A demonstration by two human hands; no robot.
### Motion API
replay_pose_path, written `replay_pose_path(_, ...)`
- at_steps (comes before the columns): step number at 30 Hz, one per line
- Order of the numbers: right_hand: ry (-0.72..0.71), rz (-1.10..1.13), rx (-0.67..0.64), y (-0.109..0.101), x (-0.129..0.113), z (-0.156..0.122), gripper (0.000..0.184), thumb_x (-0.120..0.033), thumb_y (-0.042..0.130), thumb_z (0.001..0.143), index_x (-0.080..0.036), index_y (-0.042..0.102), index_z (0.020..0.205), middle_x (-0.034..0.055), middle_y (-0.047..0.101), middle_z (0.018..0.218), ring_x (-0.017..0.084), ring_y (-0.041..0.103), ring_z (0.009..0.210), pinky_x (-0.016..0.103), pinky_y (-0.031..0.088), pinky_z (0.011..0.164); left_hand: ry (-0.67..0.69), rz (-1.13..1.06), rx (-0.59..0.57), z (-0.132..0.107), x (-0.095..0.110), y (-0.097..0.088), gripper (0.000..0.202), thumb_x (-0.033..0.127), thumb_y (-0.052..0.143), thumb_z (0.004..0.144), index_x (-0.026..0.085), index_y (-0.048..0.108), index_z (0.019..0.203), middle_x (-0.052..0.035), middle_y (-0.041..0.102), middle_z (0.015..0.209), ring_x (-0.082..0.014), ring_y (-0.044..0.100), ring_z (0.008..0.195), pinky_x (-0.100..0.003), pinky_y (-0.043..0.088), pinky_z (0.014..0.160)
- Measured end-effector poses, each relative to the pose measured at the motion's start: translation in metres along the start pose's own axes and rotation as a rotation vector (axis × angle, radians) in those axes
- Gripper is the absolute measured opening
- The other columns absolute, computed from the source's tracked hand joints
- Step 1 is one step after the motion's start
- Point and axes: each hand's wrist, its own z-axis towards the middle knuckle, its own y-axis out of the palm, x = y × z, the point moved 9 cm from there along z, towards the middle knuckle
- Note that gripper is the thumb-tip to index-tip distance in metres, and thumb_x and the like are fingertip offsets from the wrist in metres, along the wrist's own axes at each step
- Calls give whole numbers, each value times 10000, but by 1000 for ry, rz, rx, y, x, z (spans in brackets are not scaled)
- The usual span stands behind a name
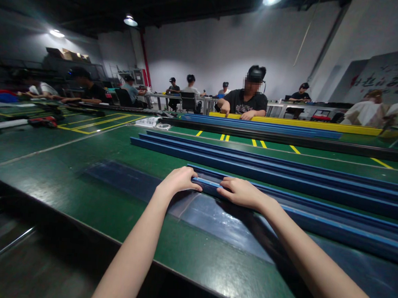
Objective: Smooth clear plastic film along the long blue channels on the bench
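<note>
My left hand (179, 181) and my right hand (241, 193) both rest on the near end of a long blue rail (333, 224) lying on the green table (120, 207). The fingers of both hands curl over the rail's end, a few centimetres apart. Under the rail's end lies a clear plastic sheet (214, 220) over a dark blue patch. The rail runs off to the right, past the frame edge.
More long blue rails (269, 170) lie parallel behind mine. Across the table a person in a black shirt (246, 102) handles blue and yellow rails (289, 124). Other people sit at tables at the left and the back. The table's front edge (78, 224) lies below my arms.
</note>
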Motion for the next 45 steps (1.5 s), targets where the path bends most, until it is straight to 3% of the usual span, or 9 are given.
replay_pose_path(7,17,-45,-3,0,-5,6,413,-403,285,858,-151,612,844,79,616,875,157,563,751,224,362,640,-58,19,43,-4,-10,-10,334,549,561,657,234,641,733,-14,650,736,-173,585,709,-212,359,558)
replay_pose_path(16,2,-39,2,2,-9,16,415,-440,308,844,-159,614,842,77,610,880,155,564,744,223,362,637,-108,-6,18,-6,-18,-10,360,573,536,664,231,647,677,-16,636,641,-175,582,644,-221,342,521)
replay_pose_path(40,59,-132,28,11,-15,31,488,-427,205,873,-159,612,898,92,616,936,188,577,825,251,371,651,-96,85,26,-7,-10,-9,335,499,468,740,210,634,700,-58,660,752,-211,600,726,-244,368,568)
replay_pose_path(45,25,-129,47,7,-18,28,471,-353,188,887,-155,615,880,89,612,917,178,569,821,253,364,663,-67,102,37,-7,-9,-9,337,499,454,749,215,634,721,-52,658,791,-211,595,749,-245,364,574)
